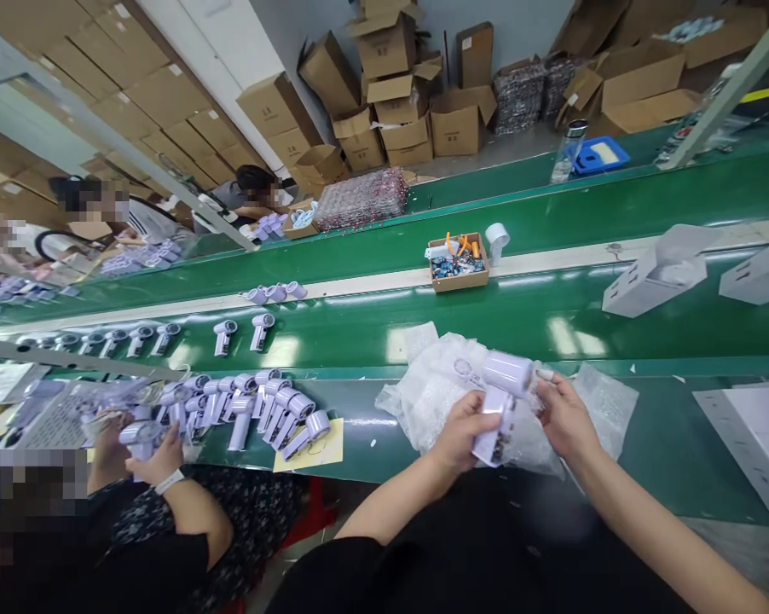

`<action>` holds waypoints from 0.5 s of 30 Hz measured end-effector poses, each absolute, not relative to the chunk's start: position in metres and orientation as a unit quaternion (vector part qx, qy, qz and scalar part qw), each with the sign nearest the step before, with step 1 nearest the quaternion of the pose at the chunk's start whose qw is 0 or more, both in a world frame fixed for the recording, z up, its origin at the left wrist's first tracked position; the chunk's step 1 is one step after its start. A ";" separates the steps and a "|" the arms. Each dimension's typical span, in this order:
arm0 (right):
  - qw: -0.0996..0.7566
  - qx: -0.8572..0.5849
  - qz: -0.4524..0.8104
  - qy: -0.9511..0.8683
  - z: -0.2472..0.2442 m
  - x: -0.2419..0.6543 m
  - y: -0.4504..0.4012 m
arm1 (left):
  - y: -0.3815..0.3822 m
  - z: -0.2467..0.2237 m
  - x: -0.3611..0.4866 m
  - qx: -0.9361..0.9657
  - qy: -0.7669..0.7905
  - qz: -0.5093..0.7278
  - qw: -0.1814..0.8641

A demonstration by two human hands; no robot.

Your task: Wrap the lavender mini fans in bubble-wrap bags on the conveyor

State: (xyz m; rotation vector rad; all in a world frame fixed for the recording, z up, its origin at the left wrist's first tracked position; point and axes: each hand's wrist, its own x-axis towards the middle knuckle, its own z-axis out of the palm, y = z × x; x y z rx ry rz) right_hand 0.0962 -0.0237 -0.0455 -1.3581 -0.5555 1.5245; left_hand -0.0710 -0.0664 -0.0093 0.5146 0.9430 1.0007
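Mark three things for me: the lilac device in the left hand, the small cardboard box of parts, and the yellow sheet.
Lilac device [505, 375], head view: on its cylindrical head.
Cardboard box [462, 282], head view: on its front wall.
Yellow sheet [329, 449], head view: on its bare right part.

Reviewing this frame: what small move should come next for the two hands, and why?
Probably steady the lilac device with the left hand and settle the right hand on the end of its barrel. The left hand grips the handle, and the right hand is right by that end, though whether it touches is hard to tell.
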 end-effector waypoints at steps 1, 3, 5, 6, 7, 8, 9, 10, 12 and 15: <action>0.481 -0.517 0.676 -0.211 -0.037 0.096 -0.026 | -0.068 -0.009 -0.057 0.261 0.448 0.439 0.733; 0.467 -0.429 0.752 -0.181 -0.022 0.099 -0.033 | -0.071 -0.009 -0.038 0.361 0.520 0.402 0.662; 0.470 -0.415 0.757 -0.182 -0.014 0.104 -0.040 | -0.074 -0.008 -0.032 0.512 0.560 0.330 0.562; 0.479 -0.432 0.741 -0.187 -0.014 0.107 -0.043 | -0.075 -0.007 -0.032 0.588 0.557 0.289 0.511; 0.486 -0.452 0.724 -0.185 -0.015 0.109 -0.045 | -0.075 -0.005 -0.033 0.651 0.549 0.260 0.456; 0.489 -0.465 0.717 -0.175 -0.016 0.111 -0.046 | -0.074 -0.003 -0.036 0.696 0.544 0.249 0.397; 0.488 -0.468 0.719 -0.159 -0.018 0.113 -0.046 | -0.071 -0.002 -0.039 0.721 0.549 0.253 0.339; 0.487 -0.464 0.726 -0.144 -0.020 0.114 -0.046 | -0.068 -0.002 -0.041 0.730 0.559 0.265 0.289; 0.485 -0.448 0.738 -0.139 -0.020 0.115 -0.046 | -0.058 -0.004 -0.047 0.731 0.568 0.282 0.253; 0.449 -0.421 0.772 -0.160 -0.015 0.115 -0.049 | -0.046 -0.014 -0.053 0.732 0.522 0.282 0.334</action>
